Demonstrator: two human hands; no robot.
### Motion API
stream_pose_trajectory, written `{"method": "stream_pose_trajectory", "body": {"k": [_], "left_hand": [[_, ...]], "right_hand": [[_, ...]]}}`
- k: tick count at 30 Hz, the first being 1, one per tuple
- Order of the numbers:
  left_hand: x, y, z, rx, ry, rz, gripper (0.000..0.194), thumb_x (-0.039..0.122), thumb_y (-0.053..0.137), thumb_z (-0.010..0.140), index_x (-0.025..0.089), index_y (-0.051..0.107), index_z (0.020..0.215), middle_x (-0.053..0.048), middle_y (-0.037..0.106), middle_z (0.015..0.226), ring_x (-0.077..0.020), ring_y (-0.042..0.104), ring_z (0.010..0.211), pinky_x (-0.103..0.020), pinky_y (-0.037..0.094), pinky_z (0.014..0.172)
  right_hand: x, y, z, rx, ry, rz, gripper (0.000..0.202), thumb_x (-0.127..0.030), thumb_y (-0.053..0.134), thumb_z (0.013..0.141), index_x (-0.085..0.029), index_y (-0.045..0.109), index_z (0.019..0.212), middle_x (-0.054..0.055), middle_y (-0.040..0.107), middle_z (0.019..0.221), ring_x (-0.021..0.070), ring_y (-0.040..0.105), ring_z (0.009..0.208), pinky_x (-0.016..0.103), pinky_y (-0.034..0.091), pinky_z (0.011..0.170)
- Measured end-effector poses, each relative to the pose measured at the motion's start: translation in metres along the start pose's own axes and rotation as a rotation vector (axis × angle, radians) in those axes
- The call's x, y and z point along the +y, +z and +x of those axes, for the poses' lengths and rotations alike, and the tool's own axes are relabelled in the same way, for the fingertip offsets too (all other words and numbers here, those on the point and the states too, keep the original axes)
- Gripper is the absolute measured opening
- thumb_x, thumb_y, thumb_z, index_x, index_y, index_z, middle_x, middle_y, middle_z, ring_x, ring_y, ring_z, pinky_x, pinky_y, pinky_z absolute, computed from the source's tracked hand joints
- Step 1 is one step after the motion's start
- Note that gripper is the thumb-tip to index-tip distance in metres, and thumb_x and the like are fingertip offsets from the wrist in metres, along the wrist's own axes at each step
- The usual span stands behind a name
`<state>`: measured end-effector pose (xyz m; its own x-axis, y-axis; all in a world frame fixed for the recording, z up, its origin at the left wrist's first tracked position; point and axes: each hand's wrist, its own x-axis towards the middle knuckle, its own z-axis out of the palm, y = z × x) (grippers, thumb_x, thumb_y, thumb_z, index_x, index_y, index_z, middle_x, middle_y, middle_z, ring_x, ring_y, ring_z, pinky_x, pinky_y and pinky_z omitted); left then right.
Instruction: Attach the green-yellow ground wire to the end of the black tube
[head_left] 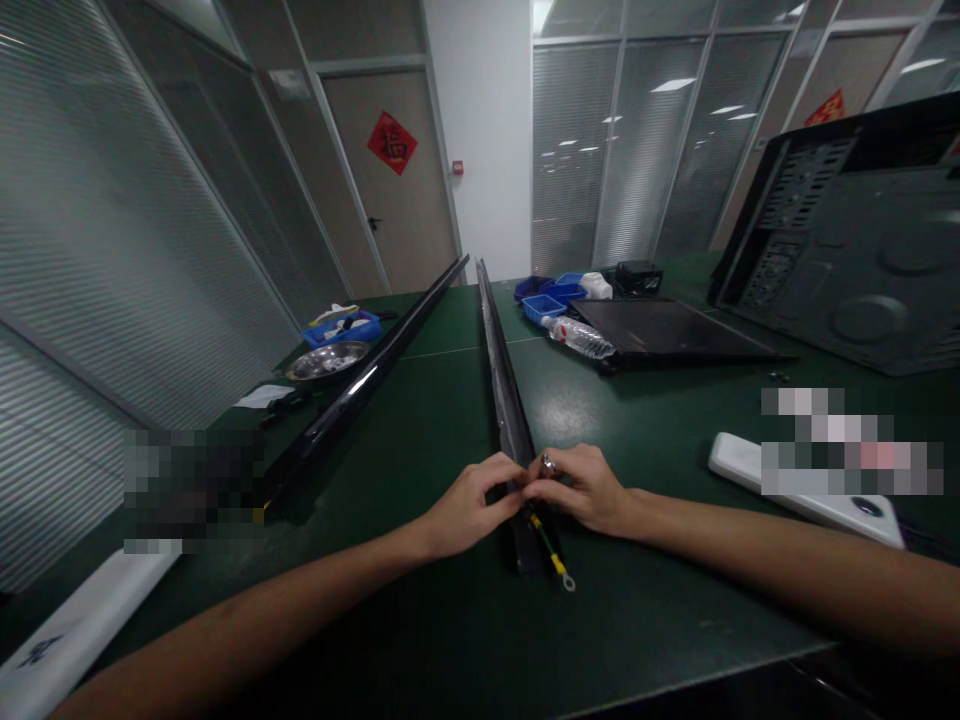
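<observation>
A long black strip (504, 385) runs away from me along the middle of the table, its near end below my hands. From under my fingertips comes a short yellow-green wire (551, 550), ending in a metal ring terminal that points toward me. My left hand (469, 505) pinches at the upper end of this wire, thumb and forefinger closed over the strip. Facing it, my right hand (583, 488) wears a ring and is also closed in a pinch there. The fingertips of both hands meet and hide the exact spot they grip.
Another long black strip (360, 385) lies to the left, beside a metal bowl (330, 360) and a blue basket (341, 330). A plastic bottle (577, 337), blue trays (544, 308) and a flat black panel (675, 335) lie beyond. A large black casing (847, 250) stands right, behind a white device (802, 490).
</observation>
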<state>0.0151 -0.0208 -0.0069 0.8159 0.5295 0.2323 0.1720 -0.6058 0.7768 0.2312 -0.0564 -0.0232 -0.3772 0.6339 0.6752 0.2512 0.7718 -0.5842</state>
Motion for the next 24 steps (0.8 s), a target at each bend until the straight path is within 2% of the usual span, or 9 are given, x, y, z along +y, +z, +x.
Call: {"method": "stream_pose_trajectory", "body": {"k": [24], "left_hand": [[0.0045, -0.0004, 0.0, -0.006, 0.03, 0.069, 0.013, 0.021, 0.057, 0.1, 0.015, 0.063, 0.09, -0.003, 0.061, 0.092, -0.0179, 0.058, 0.091, -0.029, 0.046, 0.084]], "right_hand": [[-0.0046, -0.0011, 0.0033, -0.017, -0.05, -0.033, 0.034, -0.038, 0.055, 0.105, -0.014, 0.068, 0.083, 0.0, 0.064, 0.065, 0.0105, 0.057, 0.052, 0.021, 0.045, 0.055]]}}
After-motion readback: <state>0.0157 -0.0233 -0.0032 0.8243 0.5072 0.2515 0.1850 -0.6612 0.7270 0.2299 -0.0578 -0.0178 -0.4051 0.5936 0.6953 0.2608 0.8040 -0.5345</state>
